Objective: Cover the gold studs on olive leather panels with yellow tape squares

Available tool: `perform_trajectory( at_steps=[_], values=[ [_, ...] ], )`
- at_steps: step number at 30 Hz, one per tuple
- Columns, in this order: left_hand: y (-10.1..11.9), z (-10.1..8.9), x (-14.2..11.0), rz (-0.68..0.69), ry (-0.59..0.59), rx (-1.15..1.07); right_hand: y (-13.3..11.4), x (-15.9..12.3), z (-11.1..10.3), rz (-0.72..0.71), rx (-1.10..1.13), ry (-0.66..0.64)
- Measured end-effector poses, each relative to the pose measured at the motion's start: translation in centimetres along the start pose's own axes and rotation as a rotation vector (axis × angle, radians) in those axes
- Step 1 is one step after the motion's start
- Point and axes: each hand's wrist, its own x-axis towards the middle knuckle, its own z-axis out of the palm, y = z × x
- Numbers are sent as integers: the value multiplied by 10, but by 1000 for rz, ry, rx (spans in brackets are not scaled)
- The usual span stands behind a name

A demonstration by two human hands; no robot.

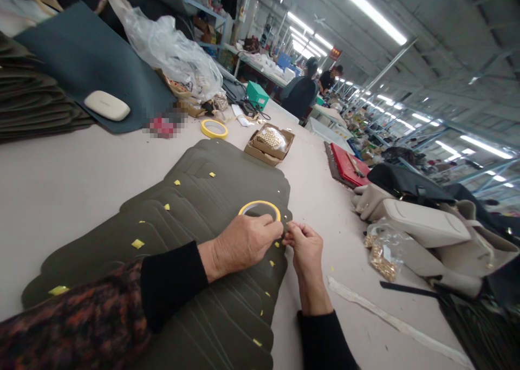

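Nearest, a layered spread of dark olive panels (203, 196) is laid on the pale table (311, 191), its right edge running away from the body. Small yellow pieces (138, 244) are dotted over it, several lined up along that edge. The left hand (247, 242) is held above the panels, and a roll of yellow tape (260, 202) is pinched by its near rim. The roll is seen as an oval, its wider axis lying across the view, just beyond the left fingers. The right hand (304, 245) is placed at the panels' right edge, its fingertips drawn together just beside the left's; whether anything is gripped between them cannot be told. The roll is set to the far left of the right hand, so it is the left that is nearer to it.

To the right, a pale strip (390, 318) is stretched along the table, with beige bags (426, 221) piled beyond it. Farther on, a cardboard box (280, 153) is filled with bagged gold-coloured pieces (270, 138), and a second tape roll (214, 128) is left near it. A faint mark is borne by the white case (106, 105), too small to be read. In the background, two people (300, 93) are seen, and a red sign (335, 53) is hung whose writing cannot be made out.
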Motion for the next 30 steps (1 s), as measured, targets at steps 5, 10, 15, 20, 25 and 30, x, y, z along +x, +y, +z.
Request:
perform_trajectory(
  at_steps=[5,10,15,20,25,30],
  values=[
    [-4,7,1,-28,-134,112,14,31,-17,52,-6,-83],
    [-8,11,3,-32,-222,128,19,40,-16,-26,-175,-161],
    [-9,13,3,-27,-210,118,13,40,-8,-64,-270,-185],
    [-9,11,1,-19,-200,107,9,45,-5,-87,-392,-195],
    [-11,11,-1,-13,-176,102,9,43,-13,-195,-522,-111],
    [-12,14,-2,-27,-166,113,15,31,-16,-389,-568,-113]
  ],
)
